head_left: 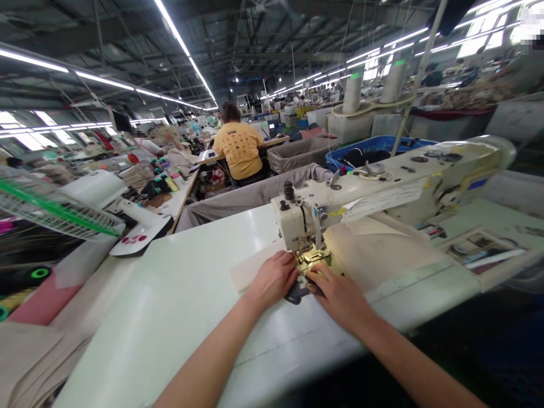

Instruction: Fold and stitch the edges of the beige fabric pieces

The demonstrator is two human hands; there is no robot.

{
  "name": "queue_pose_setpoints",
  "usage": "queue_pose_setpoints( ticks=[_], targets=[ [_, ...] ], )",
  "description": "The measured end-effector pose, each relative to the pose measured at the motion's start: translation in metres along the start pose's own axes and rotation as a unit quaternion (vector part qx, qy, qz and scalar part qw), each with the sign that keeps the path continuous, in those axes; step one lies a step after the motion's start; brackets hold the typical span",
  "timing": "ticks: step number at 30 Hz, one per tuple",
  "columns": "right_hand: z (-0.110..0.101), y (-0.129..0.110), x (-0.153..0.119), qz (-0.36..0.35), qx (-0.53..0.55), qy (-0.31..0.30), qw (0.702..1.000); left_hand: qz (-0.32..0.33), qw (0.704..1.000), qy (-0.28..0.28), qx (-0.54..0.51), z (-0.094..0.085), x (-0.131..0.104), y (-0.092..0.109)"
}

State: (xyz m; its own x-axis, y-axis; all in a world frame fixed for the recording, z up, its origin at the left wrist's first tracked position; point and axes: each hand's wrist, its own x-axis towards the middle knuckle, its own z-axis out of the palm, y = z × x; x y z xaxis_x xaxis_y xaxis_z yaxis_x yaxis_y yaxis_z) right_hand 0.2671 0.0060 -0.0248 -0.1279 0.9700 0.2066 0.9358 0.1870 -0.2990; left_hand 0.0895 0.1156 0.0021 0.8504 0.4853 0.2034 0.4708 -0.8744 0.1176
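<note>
My left hand point(274, 276) is closed at the needle area of a white sewing machine point(297, 218), fingers bent down onto the edge of a cream fabric piece point(250, 265). My right hand point(340, 292) is closed just right of the brass-coloured metal attachment point(315, 258), its index finger touching that part. What lies between the right fingers is hidden. A dark plate point(297, 292) shows between my hands on the near side of the needle. More cream fabric point(369, 249) lies on the table right of the machine head, beyond my right hand.
The pale green tabletop point(178, 294) carries the machine. A white fan point(96, 195) stands left; stacked fabric point(34, 362) lies lower left. At right is a tool tray point(484, 255). Behind are a grey cloth bin point(250, 195), a blue basket point(361, 148) and a seated person point(238, 144).
</note>
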Motion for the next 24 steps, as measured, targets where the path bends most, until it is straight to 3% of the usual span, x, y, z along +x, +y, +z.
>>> queue_pose_setpoints(
  ticks=[11, 18, 24],
  targets=[
    [-0.001, 0.000, -0.001, -0.002, -0.008, 0.001, 1.000, 0.017, 0.998, 0.039, -0.037, 0.004, -0.002, -0.002],
    [0.000, 0.001, -0.001, -0.001, -0.004, 0.007, 1.000, -0.010, 0.998, 0.046, -0.034, 0.007, 0.000, 0.000],
    [0.002, 0.002, -0.004, 0.025, -0.016, 0.020, 0.999, -0.080, 0.997, 0.020, 0.002, 0.003, -0.024, 0.031]
  ],
)
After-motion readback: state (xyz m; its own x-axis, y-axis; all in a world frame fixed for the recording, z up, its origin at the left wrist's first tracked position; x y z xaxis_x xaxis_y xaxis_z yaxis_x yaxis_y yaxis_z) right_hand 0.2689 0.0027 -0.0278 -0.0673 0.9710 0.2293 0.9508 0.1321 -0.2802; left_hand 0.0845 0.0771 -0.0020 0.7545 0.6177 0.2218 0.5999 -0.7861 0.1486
